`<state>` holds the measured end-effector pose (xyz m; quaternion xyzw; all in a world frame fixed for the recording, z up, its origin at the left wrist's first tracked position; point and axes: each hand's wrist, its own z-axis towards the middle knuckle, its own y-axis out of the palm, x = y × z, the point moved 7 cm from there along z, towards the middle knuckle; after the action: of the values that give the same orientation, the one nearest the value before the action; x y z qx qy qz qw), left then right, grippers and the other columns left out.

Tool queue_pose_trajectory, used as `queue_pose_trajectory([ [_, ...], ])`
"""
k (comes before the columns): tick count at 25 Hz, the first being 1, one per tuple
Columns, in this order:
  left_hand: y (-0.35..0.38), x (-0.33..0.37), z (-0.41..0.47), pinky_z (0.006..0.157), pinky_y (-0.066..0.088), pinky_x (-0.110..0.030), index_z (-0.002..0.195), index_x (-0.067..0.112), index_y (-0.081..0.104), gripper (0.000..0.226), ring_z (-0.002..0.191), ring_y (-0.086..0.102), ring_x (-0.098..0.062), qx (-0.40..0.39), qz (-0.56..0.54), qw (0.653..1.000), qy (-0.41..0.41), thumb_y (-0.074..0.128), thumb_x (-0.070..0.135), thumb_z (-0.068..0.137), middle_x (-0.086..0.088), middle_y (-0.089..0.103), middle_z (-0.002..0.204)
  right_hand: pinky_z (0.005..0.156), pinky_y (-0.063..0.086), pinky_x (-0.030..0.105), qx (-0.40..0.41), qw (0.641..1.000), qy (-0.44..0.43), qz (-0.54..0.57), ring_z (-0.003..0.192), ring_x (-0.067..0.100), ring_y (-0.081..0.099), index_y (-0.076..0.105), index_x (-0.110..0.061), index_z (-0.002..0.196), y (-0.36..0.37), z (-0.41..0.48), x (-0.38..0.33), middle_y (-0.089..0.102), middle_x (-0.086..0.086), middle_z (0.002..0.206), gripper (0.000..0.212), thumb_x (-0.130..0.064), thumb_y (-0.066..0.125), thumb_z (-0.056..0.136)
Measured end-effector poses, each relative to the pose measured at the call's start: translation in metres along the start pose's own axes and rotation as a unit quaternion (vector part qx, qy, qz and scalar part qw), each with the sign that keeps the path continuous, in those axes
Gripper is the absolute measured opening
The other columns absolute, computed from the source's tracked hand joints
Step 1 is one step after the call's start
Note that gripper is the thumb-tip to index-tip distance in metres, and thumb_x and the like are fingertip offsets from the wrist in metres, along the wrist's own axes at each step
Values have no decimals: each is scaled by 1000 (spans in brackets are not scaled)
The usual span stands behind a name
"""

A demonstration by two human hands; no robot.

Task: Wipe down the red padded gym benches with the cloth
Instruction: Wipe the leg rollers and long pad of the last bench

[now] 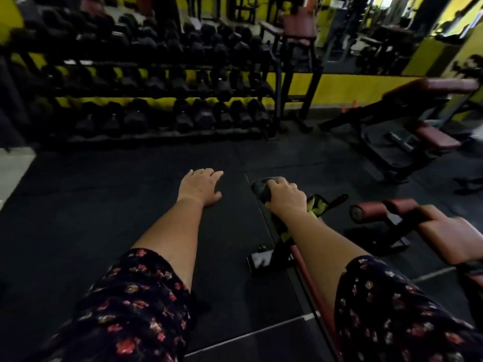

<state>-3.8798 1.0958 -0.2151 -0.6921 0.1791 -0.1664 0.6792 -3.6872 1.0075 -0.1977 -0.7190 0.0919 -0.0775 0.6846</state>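
Gripping a bunched cloth (pixel 262 190), the right hand (pixel 286 198) has it trailing lengthwise back under the wrist, dark ahead, yellow-green behind. The left hand (pixel 201 186) spreads loose.

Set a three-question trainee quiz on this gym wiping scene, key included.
1. True or false: the left hand is open and holds nothing.
2. The right hand grips: A) a bottle B) the cloth C) a brush.
3. Fill in: the nearest red padded bench lies on the person's ____ side.
Key: 1 true; 2 B; 3 right.
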Motion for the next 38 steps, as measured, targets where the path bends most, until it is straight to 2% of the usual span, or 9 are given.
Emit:
queue_pose_trajectory([
  [9, 25, -107, 56, 118, 25, -43, 155, 28, 22, 69, 140, 35, -20, -27, -17, 996, -80, 52, 46, 95, 1, 36, 152, 85, 47, 45, -6, 996, -89, -3, 117, 34, 49, 47, -19, 131, -6, 133, -88, 45, 6, 137, 49, -38, 65, 89],
  [14, 30, -153, 134, 118, 26, -43, 155, 29, 21, 69, 141, 34, -20, -32, -18, 992, -123, 51, 47, 95, 2, 33, 155, 85, 46, 43, -14, 992, -124, -16, 118, 32, 49, 47, -19, 132, -13, 239, -111, 45, 6, 134, 50, -37, 65, 88],
  [17, 21, -179, 188, 118, 26, -44, 155, 29, 23, 68, 141, 35, -20, -35, -39, 988, -148, 50, 47, 95, 2, 33, 155, 79, 46, 41, -22, 987, -159, -23, 116, 32, 50, 46, -21, 134, -25, 313, -125, 46, 5, 132, 53, -39, 65, 88],
  [22, -2, -242, 261, 118, 28, -42, 155, 29, 23, 67, 140, 36, -20, -1, -53, 975, -216, 50, 47, 96, 4, 35, 154, 74, 45, 39, -24, 978, -209, 6, 113, 32, 51, 46, -22, 133, -56, 426, -168, 46, 5, 129, 52, -39, 64, 88],
  [25, -3, -277, 278, 117, 28, -40, 155, 29, 23, 67, 139, 36, -19, -10, -32, 974, -224, 49, 47, 96, 3, 36, 152, 79, 48, 43, -40, 967, -253, 3, 114, 33, 50, 45, -21, 134, -49, 458, -218, 46, 6, 129, 52, -38, 64, 88],
  [31, 10, -394, 292, 117, 28, -41, 155, 29, 22, 69, 138, 38, -20, -14, -48, 952, -302, 50, 46, 95, 3, 37, 152, 86, 47, 44, -56, 938, -340, -33, 120, 32, 47, 43, -24, 137, -25, 519, -342, 43, 5, 135, 56, -38, 65, 88],
  [35, 26, -482, 299, 115, 30, -43, 155, 30, 22, 70, 136, 41, -23, -29, -60, 938, -341, 52, 46, 94, 2, 38, 151, 83, 47, 42, -65, 932, -356, -11, 117, 32, 49, 45, -23, 136, -18, 568, -431, 45, 5, 131, 53, -38, 64, 88],
  [38, 23, -561, 300, 109, 36, -43, 155, 31, 21, 69, 132, 44, -27, -32, -79, 919, -385, 51, 46, 95, 1, 37, 151, 81, 46, 41, -74, 920, -386, -10, 116, 31, 49, 45, -23, 135, -17, 600, -518, 45, 5, 132, 52, -37, 64, 89],
])
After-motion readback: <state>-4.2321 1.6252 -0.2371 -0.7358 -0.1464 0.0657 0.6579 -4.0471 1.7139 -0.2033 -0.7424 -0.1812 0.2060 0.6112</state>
